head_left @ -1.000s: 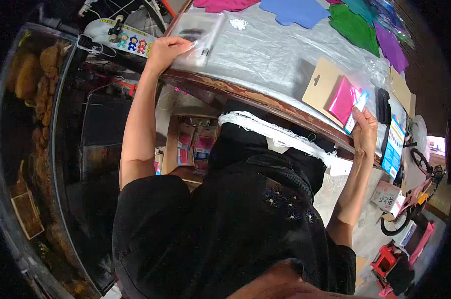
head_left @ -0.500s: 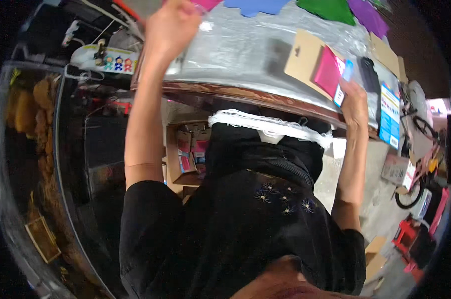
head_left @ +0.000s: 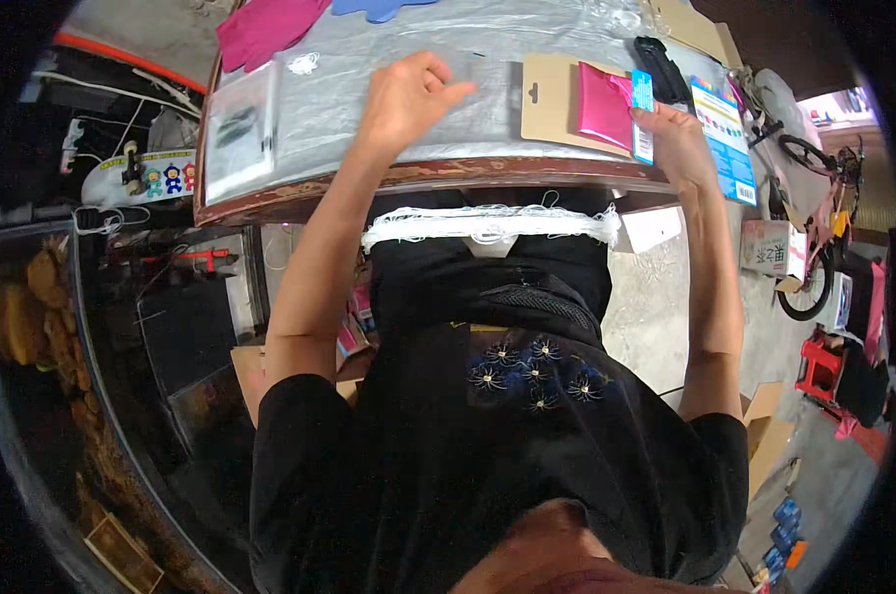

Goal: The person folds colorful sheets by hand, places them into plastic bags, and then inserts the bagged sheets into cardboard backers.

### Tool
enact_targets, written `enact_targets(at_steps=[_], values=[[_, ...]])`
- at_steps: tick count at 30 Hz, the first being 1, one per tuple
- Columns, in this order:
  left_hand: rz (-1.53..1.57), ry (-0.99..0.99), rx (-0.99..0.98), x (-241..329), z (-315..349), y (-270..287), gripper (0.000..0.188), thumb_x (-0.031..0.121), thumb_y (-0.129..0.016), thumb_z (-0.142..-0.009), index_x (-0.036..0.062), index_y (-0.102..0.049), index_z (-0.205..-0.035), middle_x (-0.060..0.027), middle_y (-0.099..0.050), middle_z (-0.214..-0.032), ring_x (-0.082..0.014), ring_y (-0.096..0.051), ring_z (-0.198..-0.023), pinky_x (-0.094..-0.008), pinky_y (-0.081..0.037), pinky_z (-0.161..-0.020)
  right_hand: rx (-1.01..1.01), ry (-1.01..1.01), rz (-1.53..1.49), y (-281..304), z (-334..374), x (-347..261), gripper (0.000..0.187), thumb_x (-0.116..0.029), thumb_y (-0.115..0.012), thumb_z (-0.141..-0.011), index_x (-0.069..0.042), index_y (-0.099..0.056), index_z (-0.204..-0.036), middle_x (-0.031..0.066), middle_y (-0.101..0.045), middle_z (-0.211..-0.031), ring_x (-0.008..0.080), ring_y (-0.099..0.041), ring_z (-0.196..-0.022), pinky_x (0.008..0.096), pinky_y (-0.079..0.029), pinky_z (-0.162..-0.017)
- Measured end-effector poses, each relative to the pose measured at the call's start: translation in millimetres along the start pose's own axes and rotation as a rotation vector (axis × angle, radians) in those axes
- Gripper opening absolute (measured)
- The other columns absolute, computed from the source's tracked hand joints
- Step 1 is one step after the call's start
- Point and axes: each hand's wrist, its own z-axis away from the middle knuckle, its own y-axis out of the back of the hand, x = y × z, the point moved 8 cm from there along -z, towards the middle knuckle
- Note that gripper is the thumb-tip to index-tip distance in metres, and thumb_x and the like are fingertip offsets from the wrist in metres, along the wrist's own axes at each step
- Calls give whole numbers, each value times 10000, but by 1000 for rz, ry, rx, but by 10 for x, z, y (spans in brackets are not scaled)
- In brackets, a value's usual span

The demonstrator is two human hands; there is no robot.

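My right hand (head_left: 674,144) grips the right edge of a tan cardboard hang card (head_left: 550,99), its thumb over a blue and white label strip (head_left: 643,91). A folded pink fabric piece (head_left: 602,105) lies against the card, partly under the strip. My left hand (head_left: 406,104) hovers above the table's plastic cover, left of the card, its fingers curled and thumb pointing right. Whatever it may hold is too small to make out. Left of that hand sits a little tangle of white loops (head_left: 302,63).
The plastic-covered table (head_left: 349,89) has a brown wooden edge. Pink cloth (head_left: 270,32) and blue cloth (head_left: 381,8) lie at its far side. Clear plastic bags (head_left: 238,124) are at the left, a black item (head_left: 663,69) and a blue printed package (head_left: 722,144) at the right. White strings (head_left: 488,225) hang across my lap.
My left hand has come right and nearer from the far left, toward the card. In my right hand the card has turned from tilted to nearly level. The head view has shifted.
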Motion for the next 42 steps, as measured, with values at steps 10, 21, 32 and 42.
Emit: enact_targets(at_steps=[10, 21, 32, 42], values=[[-42, 7, -46, 35, 48, -44, 419, 438, -838, -755, 59, -721, -892, -7, -683, -721, -112, -625, -672, -308, -531, -647, -137, -100, 110, -396, -296, -8, 118, -33, -668, -925, 45, -724, -994, 97, -752, -958, 126, -699, -815, 249, -534, -788], [-91, 36, -54, 66, 35, -19, 305, 371, -776, -777, 81, -736, -866, -34, -717, -753, -172, -683, -717, -328, -546, -683, -166, -149, 196, -391, -301, -255, 92, -47, -744, -861, 30, -718, -906, 99, -739, -847, 153, -705, -695, 277, -563, -633], [-201, -95, -56, 264, -6, 15, 214, 277, -740, -788, 77, -768, -861, -89, -740, -724, -192, -729, -705, -353, -572, -672, -130, -91, 249, -730, -504, -439, 113, -31, -719, -879, 58, -718, -949, 104, -735, -887, 145, -709, -755, 257, -563, -673], [-119, 21, -114, 275, -52, -56, 168, 243, -741, -751, 77, -765, -772, -62, -715, -644, -201, -699, -625, -344, -553, -634, -1, 32, 382, -859, -308, -373, 102, -96, -777, -850, -3, -735, -855, 46, -718, -776, 94, -663, -626, 244, -522, -564]])
